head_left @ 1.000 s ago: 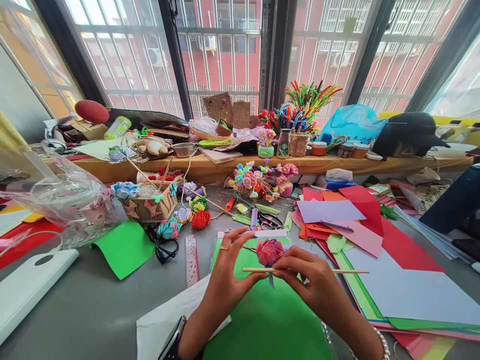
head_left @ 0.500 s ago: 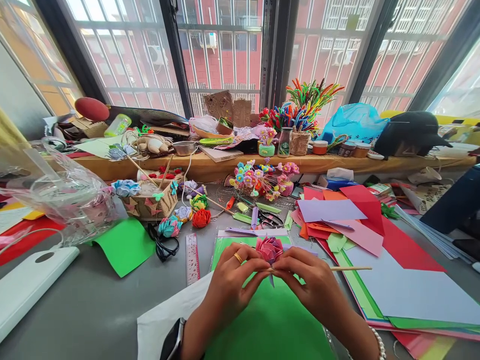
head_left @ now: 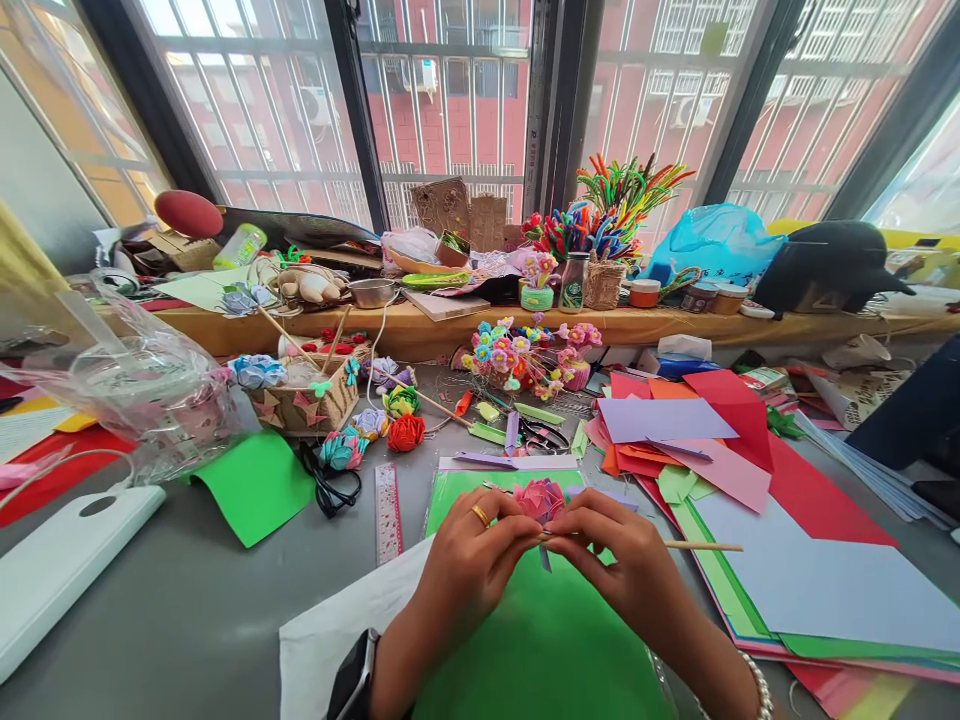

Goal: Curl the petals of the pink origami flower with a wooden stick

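My left hand (head_left: 472, 545), with a ring and a watch, is closed in a pinch at the near end of a thin wooden stick (head_left: 705, 546). Fingertip to fingertip with it, my right hand (head_left: 619, 545) pinches the same stick, whose far end sticks out to the right. Just behind the fingertips sits a pink folded-paper flower (head_left: 538, 499); whether it is fixed to anything is hidden. A narrow purple paper strip (head_left: 545, 560) hangs below the pinch. Underneath lies a green sheet (head_left: 532, 640) in a clear sleeve.
Coloured paper (head_left: 817, 570) is stacked at the right. A ruler (head_left: 388, 512), black cable (head_left: 330, 485), paper flowers (head_left: 406, 432) and a woven basket (head_left: 307, 408) lie left. Scissors (head_left: 544, 435) rest beyond my hands; a white power strip (head_left: 82, 570) is far left.
The pink flower has tilted a little between my fingers, and the purple strip has shifted slightly. Both hands keep their pinch in nearly the same place. The view has moved slightly.
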The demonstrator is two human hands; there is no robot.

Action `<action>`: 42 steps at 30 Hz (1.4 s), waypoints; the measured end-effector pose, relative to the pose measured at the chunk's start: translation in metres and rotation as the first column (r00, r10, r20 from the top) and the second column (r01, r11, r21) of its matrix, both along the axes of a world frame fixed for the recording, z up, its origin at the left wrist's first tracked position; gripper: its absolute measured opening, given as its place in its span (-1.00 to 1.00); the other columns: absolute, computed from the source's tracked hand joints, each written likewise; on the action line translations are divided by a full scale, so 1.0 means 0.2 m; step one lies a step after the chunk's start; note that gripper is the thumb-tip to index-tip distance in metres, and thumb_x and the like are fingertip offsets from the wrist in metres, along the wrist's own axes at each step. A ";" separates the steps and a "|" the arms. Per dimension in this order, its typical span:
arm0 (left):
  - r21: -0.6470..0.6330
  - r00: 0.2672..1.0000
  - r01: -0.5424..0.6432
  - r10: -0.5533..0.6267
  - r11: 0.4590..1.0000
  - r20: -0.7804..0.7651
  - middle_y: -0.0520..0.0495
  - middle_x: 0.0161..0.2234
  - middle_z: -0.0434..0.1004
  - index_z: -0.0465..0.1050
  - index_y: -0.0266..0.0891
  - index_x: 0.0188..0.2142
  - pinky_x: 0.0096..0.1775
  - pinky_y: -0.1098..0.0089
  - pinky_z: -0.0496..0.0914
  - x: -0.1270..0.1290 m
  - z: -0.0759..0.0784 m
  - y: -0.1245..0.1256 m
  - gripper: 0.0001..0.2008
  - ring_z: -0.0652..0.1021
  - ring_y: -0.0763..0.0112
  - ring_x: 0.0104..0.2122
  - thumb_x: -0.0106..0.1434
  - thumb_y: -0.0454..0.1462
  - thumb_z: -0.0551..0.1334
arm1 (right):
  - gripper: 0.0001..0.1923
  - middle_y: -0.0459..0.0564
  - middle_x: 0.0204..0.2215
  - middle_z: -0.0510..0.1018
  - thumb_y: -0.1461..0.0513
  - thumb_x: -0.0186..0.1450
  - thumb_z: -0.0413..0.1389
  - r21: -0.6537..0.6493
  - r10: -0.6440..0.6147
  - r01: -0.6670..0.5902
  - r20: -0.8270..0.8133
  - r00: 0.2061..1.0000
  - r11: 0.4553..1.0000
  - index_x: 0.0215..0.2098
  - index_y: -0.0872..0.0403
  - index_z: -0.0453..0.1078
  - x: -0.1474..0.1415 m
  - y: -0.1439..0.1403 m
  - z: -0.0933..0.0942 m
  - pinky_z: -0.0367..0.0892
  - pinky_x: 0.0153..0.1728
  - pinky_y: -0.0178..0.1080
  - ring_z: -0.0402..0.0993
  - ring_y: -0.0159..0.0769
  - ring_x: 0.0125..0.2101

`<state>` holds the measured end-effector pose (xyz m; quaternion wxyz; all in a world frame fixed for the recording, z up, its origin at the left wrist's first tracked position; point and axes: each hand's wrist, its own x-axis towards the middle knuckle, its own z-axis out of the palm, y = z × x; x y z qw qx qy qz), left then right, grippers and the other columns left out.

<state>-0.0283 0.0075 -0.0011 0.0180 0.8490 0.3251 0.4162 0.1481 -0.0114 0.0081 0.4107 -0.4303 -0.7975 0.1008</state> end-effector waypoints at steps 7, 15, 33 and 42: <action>0.195 0.999 -0.012 0.019 0.981 -0.035 -0.02 -0.45 0.47 0.41 -0.24 -0.31 -0.35 0.42 0.28 0.01 0.00 -0.02 -0.85 0.43 0.41 -0.41 0.17 -0.45 0.12 | -0.77 -0.09 -0.57 0.41 0.18 0.25 0.04 -0.214 -0.015 -0.007 -0.101 0.995 0.977 -0.52 0.09 0.38 -0.01 0.00 0.02 0.24 -0.55 -0.37 0.32 -0.40 -0.55; 0.322 0.985 0.053 0.003 0.945 -0.170 -0.07 -0.39 0.52 0.38 -0.26 -0.21 -0.25 0.35 0.22 -0.02 0.00 -0.04 -0.76 0.45 0.38 -0.38 0.18 -0.49 0.06 | -0.82 -0.07 -0.54 0.45 0.16 0.20 0.10 -0.284 0.005 -0.038 -0.115 0.993 0.958 -0.48 0.08 0.46 0.00 0.00 0.02 0.30 -0.54 -0.36 0.38 -0.38 -0.54; -0.603 0.917 0.338 -0.107 0.723 0.385 -0.14 0.07 0.09 0.14 -0.03 0.07 -0.17 0.29 0.35 -0.03 0.00 0.05 -0.28 0.37 0.24 -0.13 -0.09 -0.17 0.37 | -0.86 -0.01 -0.50 0.42 0.27 0.26 0.03 0.205 -0.006 0.012 -0.029 1.000 0.979 -0.42 0.14 0.37 -0.03 -0.03 0.00 0.33 -0.48 -0.32 0.37 -0.34 -0.47; -0.671 0.681 0.697 0.063 0.253 0.730 0.05 -0.36 0.39 0.17 -0.15 -0.09 -0.46 0.52 0.29 0.04 -0.03 0.04 -0.39 0.42 0.53 -0.48 -0.13 -0.36 0.39 | -0.81 -0.02 -0.52 0.41 0.24 0.29 -0.03 0.303 -0.050 0.056 -0.029 0.998 0.951 -0.44 0.12 0.34 -0.06 -0.04 0.00 0.34 -0.46 -0.29 0.36 -0.33 -0.46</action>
